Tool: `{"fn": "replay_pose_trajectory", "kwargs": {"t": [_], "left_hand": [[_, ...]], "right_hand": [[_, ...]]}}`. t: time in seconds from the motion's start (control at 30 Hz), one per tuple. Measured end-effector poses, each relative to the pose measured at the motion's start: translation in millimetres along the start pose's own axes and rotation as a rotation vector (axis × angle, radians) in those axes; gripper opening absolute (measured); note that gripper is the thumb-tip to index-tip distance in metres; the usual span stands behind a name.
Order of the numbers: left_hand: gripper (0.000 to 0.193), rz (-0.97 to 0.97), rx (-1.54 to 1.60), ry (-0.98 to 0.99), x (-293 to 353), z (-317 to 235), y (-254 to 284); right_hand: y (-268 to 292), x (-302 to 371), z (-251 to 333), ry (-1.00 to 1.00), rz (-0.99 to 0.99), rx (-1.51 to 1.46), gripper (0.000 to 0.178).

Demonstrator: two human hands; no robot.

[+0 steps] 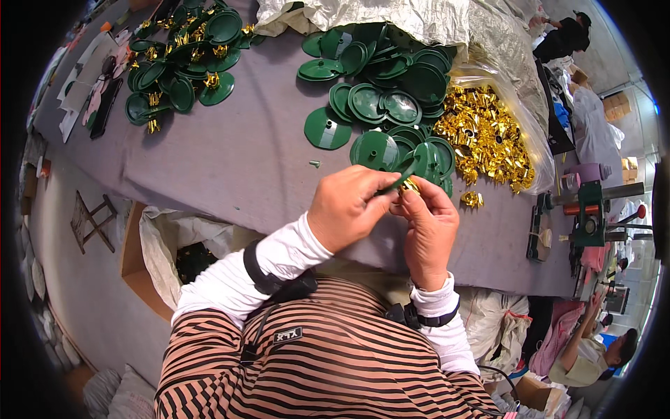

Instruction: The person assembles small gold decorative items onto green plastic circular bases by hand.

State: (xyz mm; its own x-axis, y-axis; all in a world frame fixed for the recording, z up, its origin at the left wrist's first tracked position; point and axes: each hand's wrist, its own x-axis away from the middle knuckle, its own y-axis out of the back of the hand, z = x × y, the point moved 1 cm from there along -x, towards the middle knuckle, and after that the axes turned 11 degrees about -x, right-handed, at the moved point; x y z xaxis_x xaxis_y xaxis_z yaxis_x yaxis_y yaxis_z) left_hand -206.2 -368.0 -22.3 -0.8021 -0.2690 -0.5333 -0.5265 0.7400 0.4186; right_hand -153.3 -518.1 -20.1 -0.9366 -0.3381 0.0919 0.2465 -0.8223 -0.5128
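Observation:
My left hand [349, 206] is closed, pinching a dark green plastic disc [403, 174] that stands nearly edge-on. Against the disc, the thumb and fingers of my right hand [428, 227] grip a small shiny gold foil piece [410, 186]. Whether the foil piece is joined to the disc is hidden by my fingers. Just beyond my hands lies a heap of green discs [400, 108], some with a small stub at the centre. To its right, a pile of gold foil pieces [485, 133] spills from a clear plastic bag [534, 150]. One loose foil piece [472, 200] lies near my right hand.
At the far left of the grey-covered table [230, 160] is a pile of green discs with gold pieces [183, 63]. A clamp-like tool [592, 216] stands at the right edge. Below the table is a lined cardboard box [143, 262]. Other people [593, 356] are off to the right.

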Motion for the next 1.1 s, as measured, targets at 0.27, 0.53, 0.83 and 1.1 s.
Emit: {"fn": "replay_pose_trajectory", "kwargs": {"t": [0.27,0.53,0.83,1.1], "left_hand": [[0.028,-0.513,-0.043,0.292,-103,91,136],[0.044,0.124,-0.51,0.2,-70,105,81],[0.06,0.291,-0.584,0.355,-49,74,49],[0.045,0.281,0.454,0.789,-21,20,33]], "right_hand": [[44,0,28,0.425,-0.021,0.701,0.021],[114,-31,38,0.694,-0.273,1.449,0.031],[116,-24,41,0.422,-0.267,1.232,0.03],[104,-19,48,0.46,-0.255,0.884,0.024]]}}
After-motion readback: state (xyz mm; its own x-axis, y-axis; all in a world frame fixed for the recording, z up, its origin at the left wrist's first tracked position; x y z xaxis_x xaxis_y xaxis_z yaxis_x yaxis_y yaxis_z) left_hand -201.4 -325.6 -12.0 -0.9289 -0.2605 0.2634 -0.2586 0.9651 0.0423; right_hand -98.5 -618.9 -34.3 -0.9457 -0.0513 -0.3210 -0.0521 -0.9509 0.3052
